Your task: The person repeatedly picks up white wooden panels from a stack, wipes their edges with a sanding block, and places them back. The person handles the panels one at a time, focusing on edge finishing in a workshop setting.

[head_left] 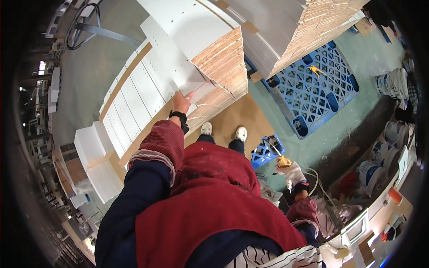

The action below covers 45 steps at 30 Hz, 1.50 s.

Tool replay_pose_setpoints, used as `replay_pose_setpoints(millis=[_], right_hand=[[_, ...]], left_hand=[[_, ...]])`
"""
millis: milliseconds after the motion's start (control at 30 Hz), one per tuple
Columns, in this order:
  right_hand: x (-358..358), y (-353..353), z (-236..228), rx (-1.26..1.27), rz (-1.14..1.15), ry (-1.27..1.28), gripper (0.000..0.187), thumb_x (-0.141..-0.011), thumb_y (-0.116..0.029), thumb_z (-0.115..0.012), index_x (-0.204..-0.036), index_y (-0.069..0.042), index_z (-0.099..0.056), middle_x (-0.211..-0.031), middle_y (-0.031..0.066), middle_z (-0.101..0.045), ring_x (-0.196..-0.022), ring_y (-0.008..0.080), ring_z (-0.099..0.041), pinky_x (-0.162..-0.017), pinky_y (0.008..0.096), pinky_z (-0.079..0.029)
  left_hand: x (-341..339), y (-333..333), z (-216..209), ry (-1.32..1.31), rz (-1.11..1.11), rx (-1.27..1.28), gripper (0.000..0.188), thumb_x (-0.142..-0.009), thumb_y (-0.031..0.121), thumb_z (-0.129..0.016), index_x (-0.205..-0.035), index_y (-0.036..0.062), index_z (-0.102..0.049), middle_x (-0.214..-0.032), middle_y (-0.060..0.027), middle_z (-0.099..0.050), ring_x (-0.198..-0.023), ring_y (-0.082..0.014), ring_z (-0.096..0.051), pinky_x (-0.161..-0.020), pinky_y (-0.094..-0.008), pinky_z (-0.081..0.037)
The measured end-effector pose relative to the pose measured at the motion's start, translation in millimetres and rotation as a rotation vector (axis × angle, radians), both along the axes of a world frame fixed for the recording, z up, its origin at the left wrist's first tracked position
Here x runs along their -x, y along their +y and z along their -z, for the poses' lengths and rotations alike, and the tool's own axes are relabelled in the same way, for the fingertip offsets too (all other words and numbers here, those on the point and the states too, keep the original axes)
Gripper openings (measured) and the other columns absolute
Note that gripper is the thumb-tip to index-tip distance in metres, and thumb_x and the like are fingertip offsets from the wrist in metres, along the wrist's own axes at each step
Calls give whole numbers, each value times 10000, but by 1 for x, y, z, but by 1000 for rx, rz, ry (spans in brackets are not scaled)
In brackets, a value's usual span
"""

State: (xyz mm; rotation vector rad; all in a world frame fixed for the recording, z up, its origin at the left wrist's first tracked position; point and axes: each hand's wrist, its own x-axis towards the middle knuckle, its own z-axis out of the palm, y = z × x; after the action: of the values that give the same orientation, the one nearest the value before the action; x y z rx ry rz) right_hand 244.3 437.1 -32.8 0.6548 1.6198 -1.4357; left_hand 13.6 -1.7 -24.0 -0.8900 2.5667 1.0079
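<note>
While the bare left hand (181,105) touches the stacked flat white boards (165,80) (can't tell if it's pinching), the white-gloved right hand (292,172) grips a yellow, metal-nozzled air gun (283,161) down beside the body. Leaning too hard could probably slide those uneven boards.

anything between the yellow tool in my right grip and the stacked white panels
Nothing visible blocks the way from the yellow tool in your right grip to the stacked white panels; the blue plastic lattice piece and brown board in between appear to lie lower down.
</note>
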Motion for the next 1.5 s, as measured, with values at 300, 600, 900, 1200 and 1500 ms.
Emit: replay_pose_setpoints(millis=[300, 600, 900, 1200, 1500], right_hand=[[-15, -13, 15, -62, -60, 66, 225, -707, -138, -663, -912, -62, -613, -695, -58, -539, -599, 61, -484, -542, 225, -406], [6, -61, -28, 76, -26, 102, 274, -744, -197, -674, -972, -58, -614, -803, -50, -595, -698, 72, -528, -642, 213, -444], [65, -171, -141, -71, -251, 237, 257, -782, -161, -644, -1013, -57, -601, -779, 9, -604, -714, 90, -561, -666, 240, -467], [43, -282, -234, -245, -819, 931, 380, -750, -230, -673, -1095, -108, -571, -851, 123, -638, -777, 317, -618, -668, 348, -510], [-15, -312, -229, -214, -978, 1035, 338, -760, -192, -648, -1082, -111, -588, -842, 113, -643, -672, 293, -630, -552, 360, -518]], left_hand=[[36, -33, 18, -105, -404, -545, 526, -735, 341, -734, -1025, -36, -508, -896, -96, -522, -749, -223, -527, -703, -397, -504], [16, -65, -13, 83, -335, -1046, 256, -749, 139, -697, -953, 78, -555, -933, -10, -549, -794, -131, -485, -563, -304, -363], [-34, -115, -53, 355, 33, -901, 287, -778, 68, -603, -1045, -27, -561, -992, -75, -602, -914, -180, -562, -754, -328, -468], [-245, -240, -160, 4, 145, -940, 480, -724, 101, -567, -1175, -42, -486, -1062, -124, -586, -970, -206, -554, -844, -325, -430], [-334, -326, -286, -457, 376, -773, 634, -722, 132, -669, -1270, -37, -399, -1153, -124, -530, -1039, -197, -484, -917, -328, -367]])
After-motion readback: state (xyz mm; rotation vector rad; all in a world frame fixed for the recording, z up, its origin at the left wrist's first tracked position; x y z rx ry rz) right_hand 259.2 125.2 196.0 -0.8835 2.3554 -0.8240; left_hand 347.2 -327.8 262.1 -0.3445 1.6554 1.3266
